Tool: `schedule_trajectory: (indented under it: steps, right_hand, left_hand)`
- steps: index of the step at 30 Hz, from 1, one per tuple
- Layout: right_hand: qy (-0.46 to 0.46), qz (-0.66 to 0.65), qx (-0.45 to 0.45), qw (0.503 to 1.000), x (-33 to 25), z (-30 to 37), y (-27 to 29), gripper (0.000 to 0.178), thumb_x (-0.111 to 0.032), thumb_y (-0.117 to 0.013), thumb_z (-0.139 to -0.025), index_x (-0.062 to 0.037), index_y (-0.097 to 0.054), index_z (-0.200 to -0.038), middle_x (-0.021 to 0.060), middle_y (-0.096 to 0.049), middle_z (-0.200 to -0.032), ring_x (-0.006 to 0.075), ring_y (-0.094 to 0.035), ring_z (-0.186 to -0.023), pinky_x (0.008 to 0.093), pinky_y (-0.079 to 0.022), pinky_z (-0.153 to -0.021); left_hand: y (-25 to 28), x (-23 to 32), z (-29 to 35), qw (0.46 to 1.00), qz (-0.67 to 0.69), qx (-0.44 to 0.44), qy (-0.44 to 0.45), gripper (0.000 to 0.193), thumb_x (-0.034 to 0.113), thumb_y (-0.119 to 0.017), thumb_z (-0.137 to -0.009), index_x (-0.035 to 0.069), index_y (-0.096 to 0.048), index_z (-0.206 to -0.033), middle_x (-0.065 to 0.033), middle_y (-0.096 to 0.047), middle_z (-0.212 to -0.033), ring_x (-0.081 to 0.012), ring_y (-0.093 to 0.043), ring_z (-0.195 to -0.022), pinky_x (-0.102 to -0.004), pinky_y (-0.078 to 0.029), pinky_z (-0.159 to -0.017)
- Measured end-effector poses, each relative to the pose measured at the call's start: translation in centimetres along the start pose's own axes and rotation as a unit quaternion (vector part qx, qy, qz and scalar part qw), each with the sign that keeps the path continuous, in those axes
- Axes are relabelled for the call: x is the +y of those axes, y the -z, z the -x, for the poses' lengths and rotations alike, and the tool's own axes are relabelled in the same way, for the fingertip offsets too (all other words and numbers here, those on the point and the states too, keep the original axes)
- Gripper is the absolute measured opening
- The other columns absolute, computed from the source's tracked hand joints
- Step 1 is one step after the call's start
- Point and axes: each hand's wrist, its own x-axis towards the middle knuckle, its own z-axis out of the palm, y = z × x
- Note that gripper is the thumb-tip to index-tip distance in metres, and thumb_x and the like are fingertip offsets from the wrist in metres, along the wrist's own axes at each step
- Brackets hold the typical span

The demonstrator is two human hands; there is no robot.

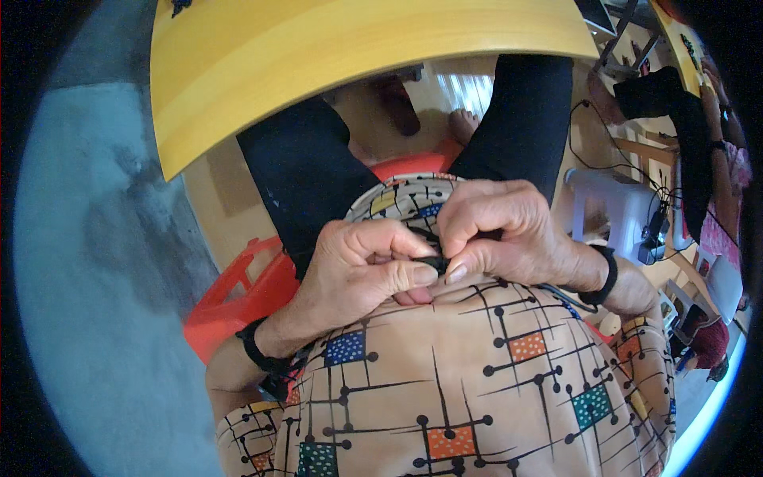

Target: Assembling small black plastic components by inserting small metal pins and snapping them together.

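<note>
Close in front of my belly, both hands meet around a small black piece [434,261], mostly covered by the fingers, so its exact kind cannot be made out. My left hand [346,266] is closed, pinching it between thumb and fingers. From the other side, my right hand [509,226] is closed too, its thumb and forefinger tips at the piece and almost touching the left thumb. Behind the fingers is the patterned shirt [397,334] with black lines and coloured squares. Each wrist wears a black band.
A yellow tabletop [358,40] curves across beyond my knees. I sit on a red plastic chair [238,294]. To the right are a translucent plastic stool [608,203], dark cables [624,163] and another person's arm [715,167]. Grey floor [103,278] lies at left.
</note>
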Motion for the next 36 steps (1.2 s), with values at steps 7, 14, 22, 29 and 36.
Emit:
schedule_trajectory:
  steps: [7, 14, 22, 29, 36]
  right_hand:
    - [0.035, 0.037, 0.033, 0.998, -1.1, 0.1, -0.7, 0.020, -0.015, -0.073, -0.073, -0.0013, -0.060, -0.079, 0.0084, -0.060, -0.079, 0.0238, -0.060, -0.076, 0.0320, -0.049, -0.066]
    - [0.015, -0.046, -0.009, 0.999, 0.3, -0.4, 0.0, 0.017, -0.012, -0.074, -0.074, -0.0007, -0.062, -0.078, 0.0086, -0.063, -0.078, 0.0201, -0.062, -0.074, 0.0290, -0.049, -0.064]
    - [0.009, 0.047, 0.042, 0.998, -0.5, 0.5, -0.9, 0.014, -0.014, -0.067, -0.081, -0.0044, -0.058, -0.084, 0.0086, -0.059, -0.075, 0.0242, -0.060, -0.070, 0.0327, -0.048, -0.063]
    - [0.077, 0.127, 0.108, 0.983, -0.7, 0.3, -0.6, 0.016, -0.014, -0.070, -0.079, -0.0024, -0.060, -0.084, 0.0063, -0.062, -0.074, 0.0186, -0.061, -0.064, 0.0271, -0.048, -0.056]
    - [-0.002, 0.040, 0.093, 0.995, -0.4, 0.7, -0.7, 0.017, -0.015, -0.070, -0.081, -0.0019, -0.060, -0.083, 0.0040, -0.062, -0.072, 0.0119, -0.060, -0.063, 0.0233, -0.047, -0.055]
  left_hand:
    - [-0.3, 0.1, 0.5, 1.000, -0.002, 0.017, -0.024, 0.009, 0.002, -0.064, -0.084, -0.003, -0.062, -0.090, -0.0088, -0.067, -0.072, -0.0093, -0.065, -0.068, -0.0204, -0.053, -0.058]
    - [-0.7, 0.5, 0.3, 0.999, -0.016, 0.038, -0.026, 0.005, 0.002, -0.064, -0.083, -0.002, -0.063, -0.087, -0.0073, -0.066, -0.070, -0.0087, -0.064, -0.066, -0.0204, -0.053, -0.057]
    - [-0.7, -0.4, 0.3, 0.996, -0.024, 0.063, -0.051, 0.010, 0.003, -0.064, -0.084, -0.002, -0.064, -0.092, -0.0089, -0.067, -0.074, -0.0100, -0.064, -0.066, -0.0221, -0.053, -0.058]
    - [-1.0, 0.6, -0.3, 0.994, 0.006, 0.064, -0.091, 0.015, 0.005, -0.063, -0.085, -0.004, -0.059, -0.096, -0.0148, -0.067, -0.080, -0.0166, -0.066, -0.069, -0.0278, -0.056, -0.063]
    - [-0.9, 0.0, -0.2, 0.992, -0.011, 0.063, -0.110, 0.017, 0.007, -0.063, -0.085, -0.004, -0.058, -0.098, -0.0148, -0.067, -0.080, -0.0169, -0.067, -0.070, -0.0273, -0.057, -0.063]
